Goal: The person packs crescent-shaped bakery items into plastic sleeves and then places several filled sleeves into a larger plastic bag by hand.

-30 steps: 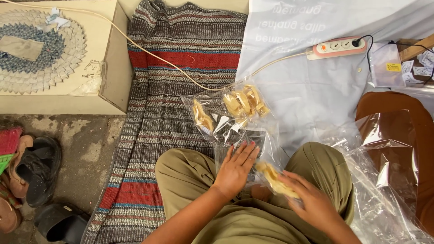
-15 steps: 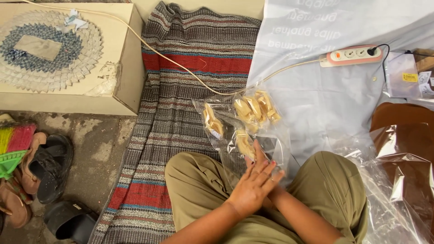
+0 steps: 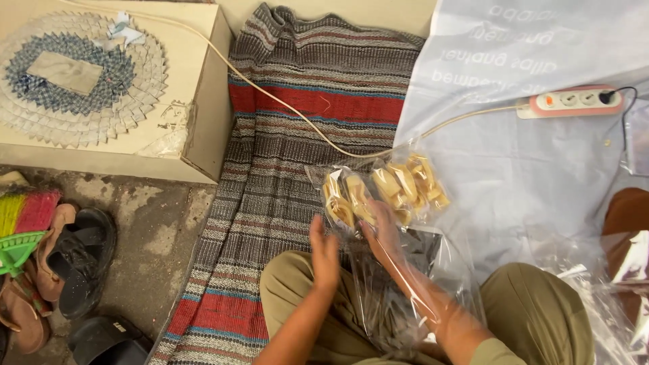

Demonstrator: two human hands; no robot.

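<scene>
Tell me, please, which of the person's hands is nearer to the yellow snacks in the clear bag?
The right hand: it reaches inside the clear bag, fingertips touching the yellow snacks. The left hand stays outside, against the bag's left edge, below the snacks.

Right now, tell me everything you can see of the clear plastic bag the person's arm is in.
The clear plastic bag is thin, glossy and crinkled, its mouth toward the person's lap. It lies over the olive trousers and the pale blue sheet. The right hand and forearm are inside it, showing through the film, reaching toward the packets of pale yellow snack pieces at its far end. The left hand is at its left edge, outside.
</scene>
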